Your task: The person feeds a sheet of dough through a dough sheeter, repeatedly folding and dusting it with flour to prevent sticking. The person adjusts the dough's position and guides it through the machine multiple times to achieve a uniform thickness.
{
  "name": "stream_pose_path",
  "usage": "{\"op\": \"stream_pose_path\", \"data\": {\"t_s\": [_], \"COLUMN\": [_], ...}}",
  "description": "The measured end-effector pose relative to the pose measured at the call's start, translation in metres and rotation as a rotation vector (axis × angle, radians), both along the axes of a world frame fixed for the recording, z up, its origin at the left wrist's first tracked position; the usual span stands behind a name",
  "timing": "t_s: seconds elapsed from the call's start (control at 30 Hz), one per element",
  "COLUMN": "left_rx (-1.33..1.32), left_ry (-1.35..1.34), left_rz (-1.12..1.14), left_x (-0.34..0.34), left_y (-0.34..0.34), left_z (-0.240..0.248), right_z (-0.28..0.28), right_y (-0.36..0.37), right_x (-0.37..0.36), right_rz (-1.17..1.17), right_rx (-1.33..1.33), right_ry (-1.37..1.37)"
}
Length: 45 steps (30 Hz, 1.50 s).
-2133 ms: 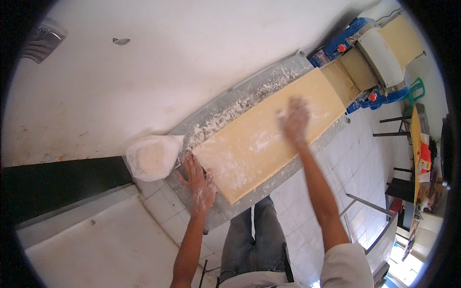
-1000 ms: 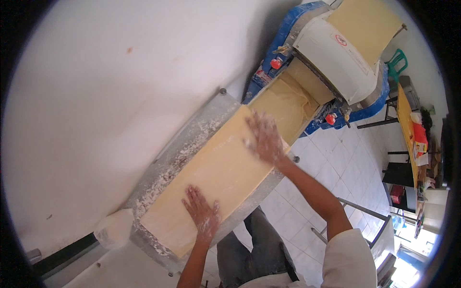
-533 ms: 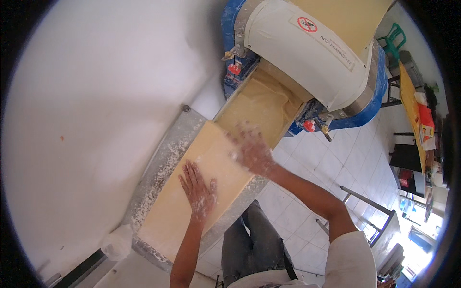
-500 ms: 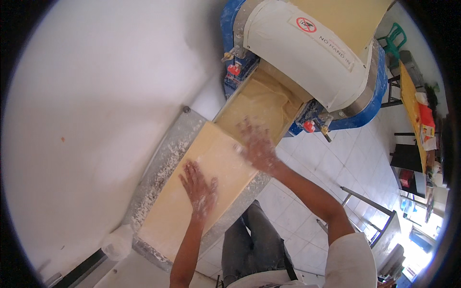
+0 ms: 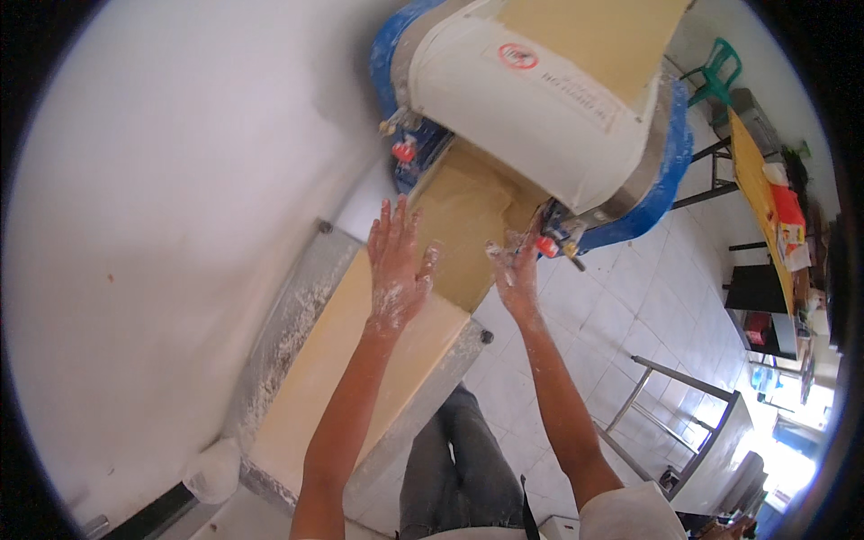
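Both my hands are dusted with white powder and hold nothing. My left hand [image 5: 399, 265] has its fingers stretched out, over the left edge of the machine's tray. My right hand [image 5: 517, 273], fingers apart, is at the tray's right edge beside a red knob [image 5: 545, 247]. Between them a pale tan sheet of dough [image 5: 468, 200] lies on the tray, slightly rumpled near the machine's mouth. Whether my fingertips touch the tray or dough I cannot tell. Below my left hand a smooth, pale yellow board or slab [image 5: 315, 396] lies on a grey, powdery table [image 5: 270, 360].
A blue and white roller machine [image 5: 531, 99] with a curved cover stands ahead. White wall [image 5: 180, 225] rises at the left, tiled floor [image 5: 621, 270] spreads right. A metal frame [image 5: 684, 378], a yellow-topped table [image 5: 760, 198] and a green chair [image 5: 717, 72] are farther right.
My left hand has moved up off the pale slab to the tray's left edge. My right hand has shifted right, from over the dough to the tray's other edge. The view has turned slightly.
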State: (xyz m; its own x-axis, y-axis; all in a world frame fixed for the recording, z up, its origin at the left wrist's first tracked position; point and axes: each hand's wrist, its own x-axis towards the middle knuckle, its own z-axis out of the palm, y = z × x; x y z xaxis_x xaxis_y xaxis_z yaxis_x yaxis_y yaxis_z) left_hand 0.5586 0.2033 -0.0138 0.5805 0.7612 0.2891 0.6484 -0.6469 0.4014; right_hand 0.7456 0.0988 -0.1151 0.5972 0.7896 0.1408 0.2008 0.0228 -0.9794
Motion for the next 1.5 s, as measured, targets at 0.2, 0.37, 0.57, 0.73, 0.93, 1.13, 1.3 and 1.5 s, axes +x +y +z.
{"op": "stream_pose_path", "data": {"t_s": [0.2,0.37,0.57,0.73,0.93,1.13,1.3,1.5], "left_rx": [0.149,0.181,-0.445,-0.623,-0.831,-0.913,-0.845,-0.733], "left_ry": [-0.543,-0.278,-0.184,-0.185,-0.323,-0.163,-0.154,-0.182], "left_rz": [-0.051,0.105,0.161,0.202,0.088,0.127,0.18,0.186], "left_x": [0.052,0.106,0.144,0.146,0.141,0.14,0.138,0.137], "left_y": [0.068,0.155,0.224,0.256,0.272,0.274,0.264,0.271], "left_z": [0.116,0.182,0.204,0.197,0.184,0.194,0.199,0.189], "right_z": [-0.079,-0.068,-0.034,-0.016,0.036,0.123,0.248,0.351], "right_y": [0.05,0.097,0.087,0.048,0.025,-0.01,-0.041,-0.051], "right_x": [0.026,0.039,0.044,0.007,-0.047,-0.022,0.088,0.264], "right_rz": [-0.18,-0.473,-0.377,-0.192,-0.081,0.741,1.06,0.948], "right_rx": [-0.077,-0.372,-0.466,-0.386,-0.35,-0.208,-0.262,0.005], "right_ry": [-0.309,-0.319,-0.211,-0.141,-0.226,-0.094,-0.073,0.257]}}
